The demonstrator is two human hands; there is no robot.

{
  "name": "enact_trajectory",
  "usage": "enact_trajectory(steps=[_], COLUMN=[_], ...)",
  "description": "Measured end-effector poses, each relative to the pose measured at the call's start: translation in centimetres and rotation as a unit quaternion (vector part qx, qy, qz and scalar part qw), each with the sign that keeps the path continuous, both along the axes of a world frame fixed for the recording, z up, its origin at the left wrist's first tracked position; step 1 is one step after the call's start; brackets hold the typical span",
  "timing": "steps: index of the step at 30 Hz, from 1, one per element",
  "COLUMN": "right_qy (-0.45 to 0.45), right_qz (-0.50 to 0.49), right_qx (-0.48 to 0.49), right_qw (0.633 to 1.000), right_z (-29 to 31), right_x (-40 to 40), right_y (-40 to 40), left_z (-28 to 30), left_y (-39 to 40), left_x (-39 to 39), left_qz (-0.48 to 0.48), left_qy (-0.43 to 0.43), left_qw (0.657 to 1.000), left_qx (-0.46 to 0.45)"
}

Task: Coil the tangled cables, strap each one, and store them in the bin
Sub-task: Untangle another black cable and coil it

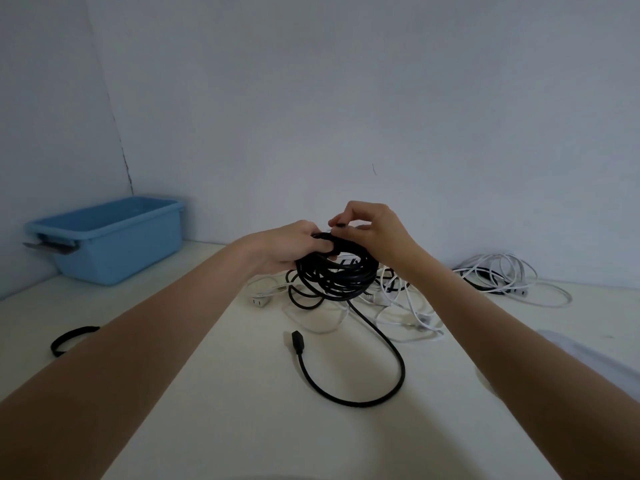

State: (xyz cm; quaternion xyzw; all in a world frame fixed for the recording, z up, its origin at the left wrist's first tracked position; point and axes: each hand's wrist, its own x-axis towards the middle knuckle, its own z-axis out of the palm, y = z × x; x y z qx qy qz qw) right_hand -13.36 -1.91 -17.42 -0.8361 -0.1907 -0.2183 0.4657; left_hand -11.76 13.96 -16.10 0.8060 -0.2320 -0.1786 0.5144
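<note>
The blue bin sits far left, its inside hidden, while the left hand grips the black coil over tangled white cables, the right hand pinches its top, and a strap lies left.

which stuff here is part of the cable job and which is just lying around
Part of the job:
black cable coil, held by left hand and right hand
white cables
black strap
blue bin

Just lying about:
pale object at right edge, unclear
</note>
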Motion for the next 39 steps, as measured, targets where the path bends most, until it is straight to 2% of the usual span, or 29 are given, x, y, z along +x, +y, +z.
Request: enact_trajectory(steps=[2, 4, 7, 13, 16, 21, 24, 27, 29, 31, 32, 34, 36, 39], right_qy=[0.038, 0.082, 0.126, 0.232, 0.286, 0.382, 0.383, 0.330, 0.303, 0.281, 0.267, 0.233, 0.209, 0.194], right_qz=[0.019, 0.050, 0.052, 0.056, 0.075, 0.108, 0.099, 0.048, 0.036, 0.024, 0.017, 0.000, -0.017, -0.007], right_qx=[0.027, 0.095, 0.170, 0.252, 0.257, 0.237, 0.246, 0.285, 0.309, 0.353, 0.383, 0.443, 0.494, 0.513], right_qw=[0.999, 0.991, 0.976, 0.938, 0.920, 0.887, 0.885, 0.899, 0.901, 0.892, 0.884, 0.866, 0.844, 0.836], right_z=[0.3, 0.4, 0.8, 1.5, 2.1, 3.1, 3.5, 3.5, 3.4, 3.6, 3.8, 4.3, 4.9, 5.6], right_x=[0.1, -0.2, -0.7, -1.7, -2.1, -3.1, -3.5, -3.5, -3.4, -3.2, -3.1, -2.6, -2.1, -1.3], right_y=[0.1, 0.2, 0.1, -0.9, -1.3, -1.3, 0.1, 1.6, 2.4, 3.4, 3.8, 4.8, 5.8, 6.9], left_z=[0.1, 0.4, 0.5, 0.2, 0.4, 1.2, 1.8, 2.2, 2.1, 2.5, 2.9, 3.4, 3.4, 2.8], left_y=[0.4, 0.7, 0.6, -0.1, -0.2, 0.1, -0.1, 0.0, 0.4, 0.9, 1.3, 2.1, 2.8, 3.3], left_x=[-0.4, -0.9, -1.1, -0.7, -1.3, -2.3, -2.9, -3.6, -3.8, -4.0, -4.0, -4.0, -3.7, -2.9], left_qz=[-0.008, -0.010, -0.010, 0.017, 0.017, 0.020, 0.017, 0.015, 0.034, 0.086, 0.115, 0.133, 0.119, 0.155], left_qy=[-0.008, -0.035, -0.132, -0.287, -0.353, -0.407, -0.452, -0.495, -0.483, -0.427, -0.363, -0.181, -0.062, -0.027], left_qw=[1.000, 0.999, 0.989, 0.955, 0.932, 0.910, 0.887, 0.860, 0.870, 0.899, 0.925, 0.968, 0.973, 0.947], left_qx=[-0.007, 0.013, 0.063, 0.073, 0.081, 0.073, 0.088, 0.122, 0.094, 0.042, -0.002, -0.109, -0.190, -0.280])
